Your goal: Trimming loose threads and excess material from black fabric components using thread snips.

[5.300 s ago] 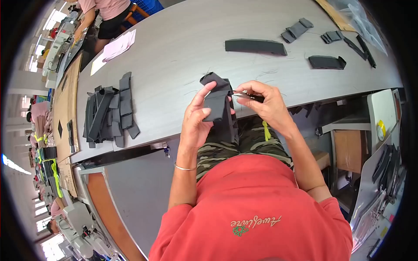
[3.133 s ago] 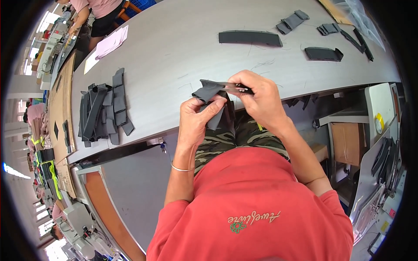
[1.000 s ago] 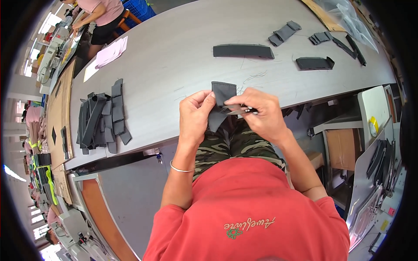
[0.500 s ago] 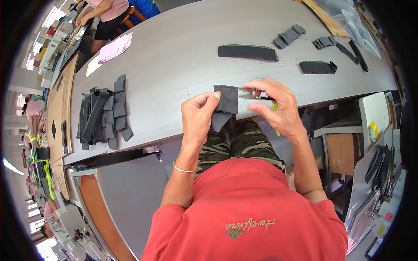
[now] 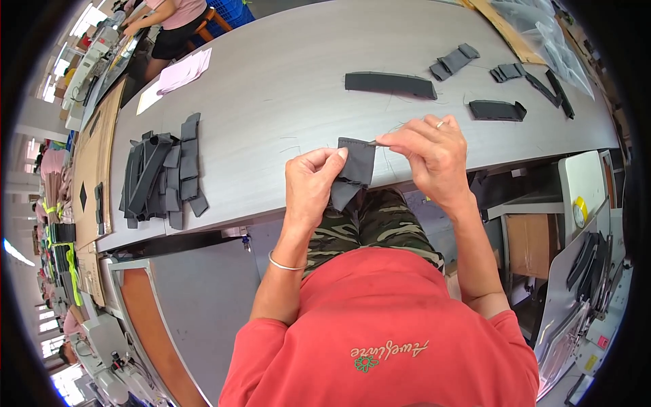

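Observation:
My left hand (image 5: 310,178) pinches a dark grey fabric piece (image 5: 359,159) between thumb and fingers, above the table's near edge. A stitched line runs along its top edge, and a folded flap hangs below. At its upper right corner are the closed fingertips of my right hand (image 5: 435,156), which wears a ring. A small dark tip shows between those fingertips and the cloth. The thread snips seen in this hand a moment earlier are now mostly hidden by it.
On the grey table (image 5: 258,88), a pile of dark fabric strips (image 5: 152,176) lies at left. A long strip (image 5: 390,84), a folded piece (image 5: 456,62) and several others lie at far right. Pink sheets (image 5: 184,71) rest at far left. Another person (image 5: 178,27) works beyond.
My right hand has turned over and closed in on the fabric's upper right corner, so the snips' red-and-dark body has gone out of sight. My left hand still holds the fabric.

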